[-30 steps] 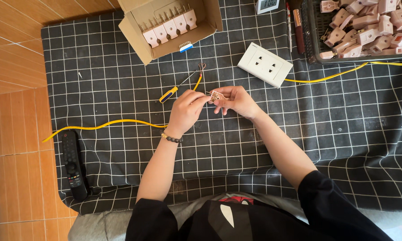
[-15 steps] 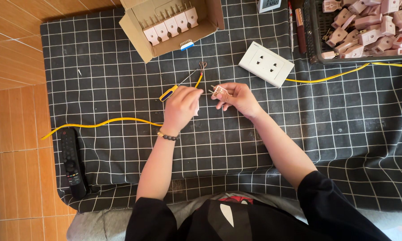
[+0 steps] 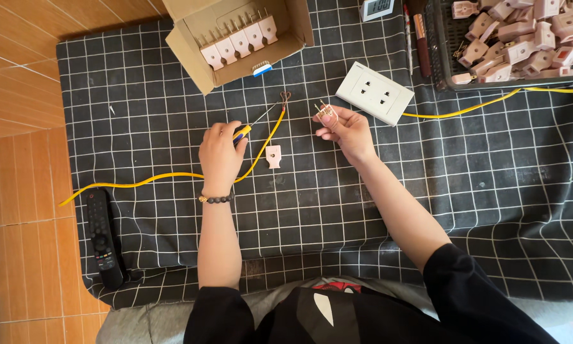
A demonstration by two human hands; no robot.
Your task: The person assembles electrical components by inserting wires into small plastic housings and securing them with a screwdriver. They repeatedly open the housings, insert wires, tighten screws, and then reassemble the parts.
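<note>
Black grid-patterned mat: spread over an orange tiled floor; carries everything below.

Cardboard box: open, top centre, a row of pinkish plug parts standing inside.

Dark basket: top right, heaped with more of the same parts.

White socket plate: lies just beside the right hand, a second yellow lead running from it toward the basket.

Black remote control: at the mat's left edge, well apart from the work.

Yellow cable: runs from the left edge, under the left hand, up to a bared end. Risk: the fine strands look likely to fray or snap if dragged.

Left hand: closed around the screwdriver, its tip pointing toward the bared end. Risk: the tip could slip off a small screw toward the other hand's fingers.

Right hand: pinching a small plug body, prongs up, raised off the mat. Risk: so light a pinch could let it twist or drop.

Plug cover: lying loose between the hands, touching the cable. Risk: a sweep of cable or wrist could knock it away.
</note>
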